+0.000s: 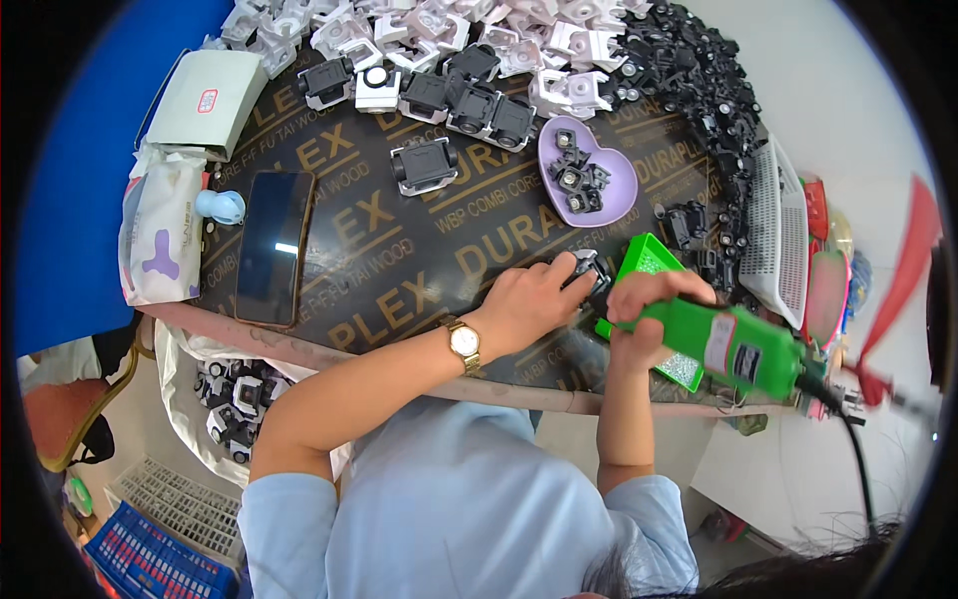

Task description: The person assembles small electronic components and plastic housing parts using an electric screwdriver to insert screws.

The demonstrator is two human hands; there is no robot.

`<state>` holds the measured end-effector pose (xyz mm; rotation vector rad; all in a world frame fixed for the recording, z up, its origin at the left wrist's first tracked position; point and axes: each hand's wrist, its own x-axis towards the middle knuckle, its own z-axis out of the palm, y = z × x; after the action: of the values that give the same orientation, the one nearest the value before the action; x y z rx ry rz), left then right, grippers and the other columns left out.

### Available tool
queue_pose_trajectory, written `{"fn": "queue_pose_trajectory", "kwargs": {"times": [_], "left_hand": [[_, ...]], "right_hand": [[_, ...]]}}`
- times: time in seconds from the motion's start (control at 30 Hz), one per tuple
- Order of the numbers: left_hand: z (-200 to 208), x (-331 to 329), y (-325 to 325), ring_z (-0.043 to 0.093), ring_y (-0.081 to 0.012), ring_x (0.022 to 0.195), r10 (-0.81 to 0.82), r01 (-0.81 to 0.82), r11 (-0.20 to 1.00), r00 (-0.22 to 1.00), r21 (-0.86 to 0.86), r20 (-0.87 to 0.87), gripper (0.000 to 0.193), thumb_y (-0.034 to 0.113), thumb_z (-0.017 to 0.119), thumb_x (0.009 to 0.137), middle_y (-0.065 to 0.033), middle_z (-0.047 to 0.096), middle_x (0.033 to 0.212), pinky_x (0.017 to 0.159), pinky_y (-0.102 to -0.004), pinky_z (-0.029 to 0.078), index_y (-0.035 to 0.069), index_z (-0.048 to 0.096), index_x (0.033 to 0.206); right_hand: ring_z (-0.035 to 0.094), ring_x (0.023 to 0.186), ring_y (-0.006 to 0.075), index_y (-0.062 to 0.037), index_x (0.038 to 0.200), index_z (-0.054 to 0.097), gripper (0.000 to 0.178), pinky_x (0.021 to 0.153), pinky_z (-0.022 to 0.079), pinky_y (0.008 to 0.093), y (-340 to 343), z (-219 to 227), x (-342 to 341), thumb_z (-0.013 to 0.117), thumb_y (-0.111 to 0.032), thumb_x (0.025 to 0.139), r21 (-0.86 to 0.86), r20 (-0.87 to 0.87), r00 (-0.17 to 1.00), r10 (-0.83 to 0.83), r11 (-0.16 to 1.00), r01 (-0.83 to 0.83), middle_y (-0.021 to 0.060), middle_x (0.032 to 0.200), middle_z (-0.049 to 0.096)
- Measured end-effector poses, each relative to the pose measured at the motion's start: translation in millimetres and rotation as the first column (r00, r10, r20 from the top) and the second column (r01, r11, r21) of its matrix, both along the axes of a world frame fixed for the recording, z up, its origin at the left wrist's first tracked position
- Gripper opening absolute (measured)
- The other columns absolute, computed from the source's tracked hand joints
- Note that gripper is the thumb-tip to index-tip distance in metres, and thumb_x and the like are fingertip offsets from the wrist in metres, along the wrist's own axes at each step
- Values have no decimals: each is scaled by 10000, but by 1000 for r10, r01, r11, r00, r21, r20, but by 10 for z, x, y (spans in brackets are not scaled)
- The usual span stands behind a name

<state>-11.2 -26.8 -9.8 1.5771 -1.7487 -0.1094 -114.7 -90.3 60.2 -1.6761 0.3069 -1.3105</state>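
Observation:
My left hand (529, 304), a gold watch on its wrist, has its fingers closed around a small black-and-grey plastic part (593, 270) on the table. The part is mostly hidden under the fingers. In my right hand (649, 304) is a green electric screwdriver (743, 344), lying slantwise with its cable at the right end. My fingers cover its other end, so the tip does not show. Beneath the right hand lies a bright green tray (682, 370) of small screws. A purple heart-shaped bowl (621, 180) with several small black parts stands just beyond.
White plastic housings (419, 30) are heaped at the back, with black parts (699, 110) at the right. Several assembled black-and-white units (424, 166) sit nearer. A phone (271, 250), tissue pack (160, 235) and box (205, 100) lie left. A white basket (776, 230) stands right.

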Motion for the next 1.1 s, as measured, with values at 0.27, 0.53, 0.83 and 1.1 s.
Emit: {"fn": "queue_pose_trajectory", "kwargs": {"times": [0.27, 0.53, 0.83, 1.1], "left_hand": [[30, -13, 49, 587, -195, 679, -66, 66, 998, 998, 14, 3, 413, 232, 689, 709, -68, 447, 904, 498, -319, 499, 175, 558, 1097], [412, 659, 365, 549, -141, 906, -10, 625, 715, 456, 312, -890, 314, 79, 510, 826, -60, 525, 1013, 690, -278, 491, 80, 571, 1134], [485, 1279, 2138, 549, -312, 974, 110, 280, 954, -1, 105, -994, 729, 259, 696, 729, -205, 531, 1048, 852, -420, 459, 34, 313, 1307], [292, 1398, 3525, 527, -186, 934, 457, -177, 883, 116, 435, -882, 552, 277, 651, 806, -97, 549, 1014, 847, -299, 407, -17, 459, 1231]], "right_hand": [[421, 463, 132, -17, 1188, 392, 633, 452, 377, 267, -57, 192, -169, 598, -496, 829, 84, 51, 998, 43, 995, -47, 27, 589, 441], [419, 486, 126, 14, 1191, 386, 507, 450, 379, 253, -579, 417, -700, 576, -346, 889, 13, 161, 971, -177, 984, 177, 51, 612, 443], [452, 525, 120, 21, 1174, 419, 528, 479, 402, 259, -857, 103, -620, 663, -305, 839, 12, 80, 975, -208, 978, 208, 39, 644, 466], [465, 531, 120, 25, 1177, 430, 558, 490, 405, 260, -903, 6, -609, 682, -323, 821, -7, 38, 979, -201, 979, 201, 37, 640, 468]]}}
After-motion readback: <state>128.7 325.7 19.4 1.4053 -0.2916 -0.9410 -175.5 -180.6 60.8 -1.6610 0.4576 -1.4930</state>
